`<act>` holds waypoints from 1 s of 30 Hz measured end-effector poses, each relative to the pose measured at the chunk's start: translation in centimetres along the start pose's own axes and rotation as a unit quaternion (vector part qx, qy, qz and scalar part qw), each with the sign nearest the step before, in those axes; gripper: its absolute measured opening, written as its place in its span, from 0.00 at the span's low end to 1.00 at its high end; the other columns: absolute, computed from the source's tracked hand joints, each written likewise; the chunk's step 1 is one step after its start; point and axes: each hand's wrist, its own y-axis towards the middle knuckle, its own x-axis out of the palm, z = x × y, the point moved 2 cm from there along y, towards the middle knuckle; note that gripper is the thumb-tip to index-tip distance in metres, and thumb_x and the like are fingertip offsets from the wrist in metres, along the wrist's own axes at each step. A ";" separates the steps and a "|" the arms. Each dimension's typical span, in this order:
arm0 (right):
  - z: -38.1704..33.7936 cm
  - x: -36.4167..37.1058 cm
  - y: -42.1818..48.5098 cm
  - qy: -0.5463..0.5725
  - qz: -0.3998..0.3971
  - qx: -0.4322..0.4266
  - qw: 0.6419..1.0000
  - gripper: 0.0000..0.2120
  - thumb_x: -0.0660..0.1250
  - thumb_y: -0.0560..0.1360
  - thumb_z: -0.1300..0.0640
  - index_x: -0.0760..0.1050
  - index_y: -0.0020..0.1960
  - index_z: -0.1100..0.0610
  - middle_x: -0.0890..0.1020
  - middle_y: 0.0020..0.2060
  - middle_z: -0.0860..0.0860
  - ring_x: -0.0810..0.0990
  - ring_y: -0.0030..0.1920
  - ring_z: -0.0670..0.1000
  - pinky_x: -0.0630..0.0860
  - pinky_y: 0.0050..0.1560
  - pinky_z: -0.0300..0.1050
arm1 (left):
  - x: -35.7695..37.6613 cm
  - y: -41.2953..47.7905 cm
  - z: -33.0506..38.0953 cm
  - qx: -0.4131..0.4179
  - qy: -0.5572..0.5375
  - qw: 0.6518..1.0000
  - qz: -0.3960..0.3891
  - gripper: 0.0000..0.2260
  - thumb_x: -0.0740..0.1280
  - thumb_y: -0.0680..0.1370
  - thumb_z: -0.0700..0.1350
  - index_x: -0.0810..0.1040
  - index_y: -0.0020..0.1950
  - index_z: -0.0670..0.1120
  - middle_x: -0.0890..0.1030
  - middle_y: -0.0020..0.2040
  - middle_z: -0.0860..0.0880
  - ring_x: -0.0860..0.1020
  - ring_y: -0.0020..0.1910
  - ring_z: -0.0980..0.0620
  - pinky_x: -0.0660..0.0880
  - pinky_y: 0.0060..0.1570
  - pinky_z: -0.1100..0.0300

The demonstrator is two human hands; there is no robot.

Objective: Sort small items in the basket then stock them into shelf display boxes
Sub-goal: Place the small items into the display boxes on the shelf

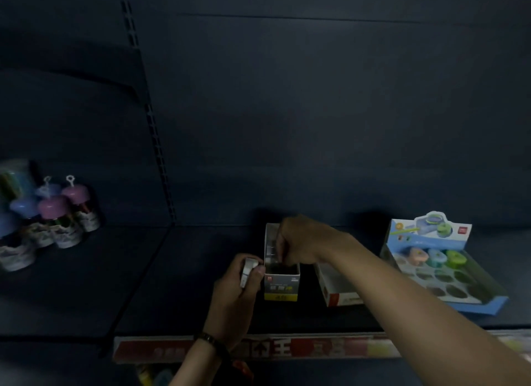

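Left hand [238, 293] grips a small stack of white packets [247, 272], fingertips just beside the narrow display box [281, 285], into which the right hand [298, 242] reaches, fingers curled, contents unclear; stocking is under way, and the next packet likely needs passing across and seating upright.

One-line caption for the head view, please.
Right hand reaches into a narrow display box on the shelf; left hand holds small white items beside it.

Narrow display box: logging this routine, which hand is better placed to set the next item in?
Right, probably: the right hand is over the narrow display box, fingers inside; the left hand beside it holds white items.
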 end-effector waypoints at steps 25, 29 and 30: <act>0.3 0.4 -3.9 0.343 0.189 -0.104 0.914 0.08 0.77 0.76 0.58 0.85 0.50 0.45 0.86 0.47 0.45 0.85 0.49 0.45 0.82 0.46 0.45 | -1.5 -0.1 3.4 0.002 -0.147 0.988 0.044 0.07 0.62 0.87 0.44 0.80 0.56 0.47 0.80 0.39 0.60 0.77 0.39 0.63 0.74 0.41 0.70; -0.8 1.0 -5.2 0.316 0.236 -0.124 0.911 0.11 0.82 0.71 0.54 0.84 0.48 0.43 0.86 0.44 0.42 0.85 0.49 0.43 0.82 0.52 0.42 | -1.3 0.6 4.6 -0.020 -0.194 0.980 0.024 0.07 0.64 0.86 0.42 0.82 0.58 0.47 0.79 0.38 0.53 0.75 0.36 0.57 0.72 0.37 0.63; -0.9 1.0 -5.5 0.305 0.253 -0.125 0.910 0.12 0.83 0.71 0.54 0.84 0.49 0.43 0.86 0.44 0.41 0.84 0.48 0.42 0.81 0.50 0.39 | -1.3 0.8 4.8 -0.019 -0.188 0.982 0.019 0.07 0.64 0.86 0.41 0.82 0.58 0.48 0.79 0.39 0.51 0.74 0.37 0.55 0.72 0.37 0.61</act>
